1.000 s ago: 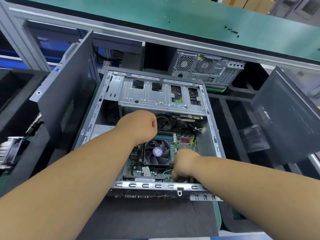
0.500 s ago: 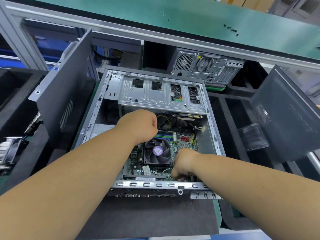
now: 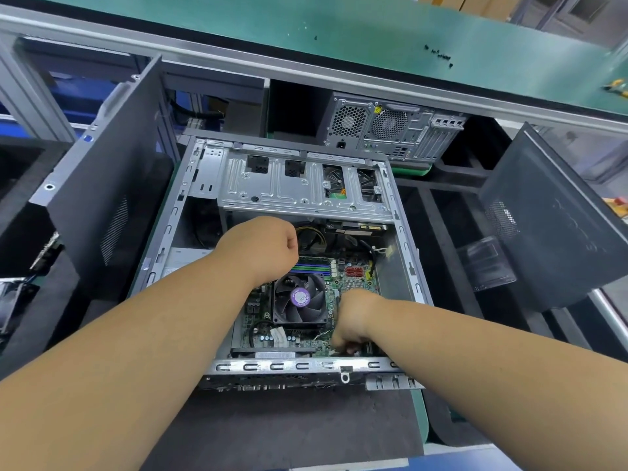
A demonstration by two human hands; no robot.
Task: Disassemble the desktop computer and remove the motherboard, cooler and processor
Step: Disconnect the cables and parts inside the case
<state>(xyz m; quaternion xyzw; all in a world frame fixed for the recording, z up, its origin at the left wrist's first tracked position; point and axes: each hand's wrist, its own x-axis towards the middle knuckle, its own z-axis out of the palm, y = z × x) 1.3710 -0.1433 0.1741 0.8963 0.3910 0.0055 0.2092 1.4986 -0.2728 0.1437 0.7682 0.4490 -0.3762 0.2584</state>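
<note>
The computer case [image 3: 217, 185] lies open on its side in the middle, w/ the motherboard [image 3: 356, 283] inside at the bottom. The cooler [image 3: 299, 299], a dark fan w/ a purple sticker, sits on the board near the middle. The processor can't be seen.

Left hand [image 3: 260, 248] is at 10 o'clock from the fan, above the board. Its fingers are curled tight into a fist; can't tell if it holds anything.

Right hand [image 3: 351, 321] is at 4 o'clock from the fan, down at the near edge of the board. Its fingers [image 3: 343, 348] are bent down and bunched together on some small part there, prob. a plug or wire, too hidden to tell.

The metal drive tray [image 3: 306, 185] is at 12 o'clock. A dark side panel [image 3: 112, 198] leans at 9 o'clock, another panel [image 3: 550, 226] at 3 o'clock. A second computer [image 3: 394, 130] stands at 1 o'clock, under the green bench [image 3: 339, 25].
</note>
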